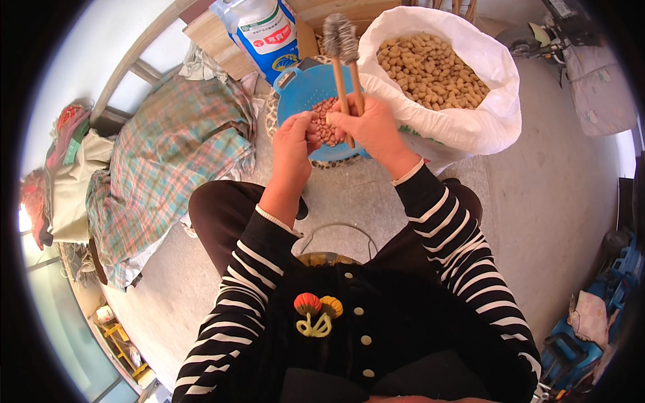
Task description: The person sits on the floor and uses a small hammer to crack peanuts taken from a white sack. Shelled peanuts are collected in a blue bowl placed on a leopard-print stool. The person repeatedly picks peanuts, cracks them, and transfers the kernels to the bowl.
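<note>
A blue plastic colander (297, 95) sits in front of me on a leopard-patterned surface, with shelled reddish peanuts (327, 132) inside. My right hand (370, 123) holds a pair of wooden sticks (341, 83) whose upper ends are wrapped in grey fuzzy material. My left hand (297, 136) is over the colander's near side, its fingertips pinched close to the right hand's; whether something small lies between them is hidden. To the right of the colander stands a white woven sack (491, 121) with a rolled-down rim, full of unshelled peanuts (433, 70).
A blue and white printed bag (264, 38) stands behind the colander beside wooden boards (221, 48). A plaid cloth (176, 131) covers a heap at left. Part of a wheeled vehicle (534, 45) shows at top right, blue equipment (574, 352) at lower right.
</note>
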A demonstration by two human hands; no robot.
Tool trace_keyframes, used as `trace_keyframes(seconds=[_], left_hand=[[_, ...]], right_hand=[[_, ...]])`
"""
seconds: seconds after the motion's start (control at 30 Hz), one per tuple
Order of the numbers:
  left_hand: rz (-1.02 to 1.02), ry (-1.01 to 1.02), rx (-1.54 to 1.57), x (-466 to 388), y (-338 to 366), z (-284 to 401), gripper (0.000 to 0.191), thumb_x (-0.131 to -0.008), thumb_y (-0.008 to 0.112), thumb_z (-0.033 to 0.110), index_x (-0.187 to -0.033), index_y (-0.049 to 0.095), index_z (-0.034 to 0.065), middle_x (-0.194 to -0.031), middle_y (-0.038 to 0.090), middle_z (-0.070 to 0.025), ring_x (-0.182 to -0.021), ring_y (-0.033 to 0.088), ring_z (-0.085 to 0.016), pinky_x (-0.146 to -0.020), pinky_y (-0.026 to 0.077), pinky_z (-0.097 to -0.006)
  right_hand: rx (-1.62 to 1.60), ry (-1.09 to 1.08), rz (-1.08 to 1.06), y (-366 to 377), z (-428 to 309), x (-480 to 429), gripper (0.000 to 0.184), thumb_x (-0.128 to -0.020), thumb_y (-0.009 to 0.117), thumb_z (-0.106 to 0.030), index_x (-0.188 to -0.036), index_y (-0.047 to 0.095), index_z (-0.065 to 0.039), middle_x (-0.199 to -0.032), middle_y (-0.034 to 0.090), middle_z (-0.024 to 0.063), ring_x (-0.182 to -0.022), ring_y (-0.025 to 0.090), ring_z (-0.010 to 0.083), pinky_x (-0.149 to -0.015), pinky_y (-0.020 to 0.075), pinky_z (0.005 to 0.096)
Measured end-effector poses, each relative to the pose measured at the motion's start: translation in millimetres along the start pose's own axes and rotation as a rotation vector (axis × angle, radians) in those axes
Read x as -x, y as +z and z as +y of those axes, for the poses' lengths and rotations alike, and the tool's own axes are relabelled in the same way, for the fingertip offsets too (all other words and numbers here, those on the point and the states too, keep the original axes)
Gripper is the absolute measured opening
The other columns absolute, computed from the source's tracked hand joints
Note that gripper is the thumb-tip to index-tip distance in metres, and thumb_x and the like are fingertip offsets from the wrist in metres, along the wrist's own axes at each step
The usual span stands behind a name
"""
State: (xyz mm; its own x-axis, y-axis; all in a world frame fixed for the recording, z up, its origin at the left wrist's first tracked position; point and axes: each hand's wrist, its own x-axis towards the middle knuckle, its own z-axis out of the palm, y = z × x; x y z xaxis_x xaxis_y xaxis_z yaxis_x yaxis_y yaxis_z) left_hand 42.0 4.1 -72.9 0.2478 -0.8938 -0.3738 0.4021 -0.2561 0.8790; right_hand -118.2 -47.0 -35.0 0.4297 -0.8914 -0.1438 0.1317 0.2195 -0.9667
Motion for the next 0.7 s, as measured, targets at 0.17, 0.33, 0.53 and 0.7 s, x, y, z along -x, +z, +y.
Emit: trace_keyframes(seconds=[0.17, 0.33, 0.53, 0.7], left_hand=[[-0.069, -0.332, 0.56, 2, 8, -11, 0.03, -0.102, 0.039, 0.02, -0.11, 0.057, -0.0037, -0.103, 0.062, -0.0106, -0.09, 0.063, -0.021, -0.081, 0.056, -0.0318], [0.044, -0.355, 0.597, -19, 48, 35, 0.036, -0.101, 0.04, 0.025, -0.119, 0.045, -0.0062, -0.107, 0.059, -0.0181, -0.102, 0.059, -0.033, -0.093, 0.049, -0.0472], [-0.004, -0.05, 0.328, -126, 51, 93, 0.073, -0.094, 0.059, 0.036, -0.145, 0.022, 0.0001, -0.152, 0.022, -0.0207, -0.139, 0.028, -0.034, -0.111, 0.029, -0.0493], [-0.256, 0.311, -0.119, -76, 115, 105, 0.036, -0.095, 0.059, 0.023, -0.123, 0.055, 0.0007, -0.12, 0.061, -0.0126, -0.108, 0.06, -0.019, -0.089, 0.048, -0.0322]], right_hand=[[0.395, -0.27, -0.001, -1, 14, 4, 0.019, -0.08, 0.071, -0.016, -0.09, 0.065, -0.001, -0.074, 0.064, 0.0083, -0.066, 0.062, 0.0179, -0.062, 0.0491, 0.0316], [0.405, -0.316, -0.015, -12, 13, 17, 0.02, -0.079, 0.073, -0.017, -0.092, 0.066, -0.004, -0.072, 0.06, 0.0085, -0.063, 0.056, 0.02, -0.062, 0.0469, 0.0332], [0.345, -0.361, -0.043, -8, -5, 45, 0.017, -0.079, 0.071, -0.013, -0.093, 0.066, -0.005, -0.069, 0.059, 0.0077, -0.06, 0.056, 0.0168, -0.06, 0.0469, 0.0315], [0.309, -0.491, -0.049, -22, -17, 61, 0.014, -0.078, 0.07, -0.011, -0.09, 0.065, -0.006, -0.069, 0.06, 0.0056, -0.058, 0.056, 0.0167, -0.057, 0.0472, 0.0296]])
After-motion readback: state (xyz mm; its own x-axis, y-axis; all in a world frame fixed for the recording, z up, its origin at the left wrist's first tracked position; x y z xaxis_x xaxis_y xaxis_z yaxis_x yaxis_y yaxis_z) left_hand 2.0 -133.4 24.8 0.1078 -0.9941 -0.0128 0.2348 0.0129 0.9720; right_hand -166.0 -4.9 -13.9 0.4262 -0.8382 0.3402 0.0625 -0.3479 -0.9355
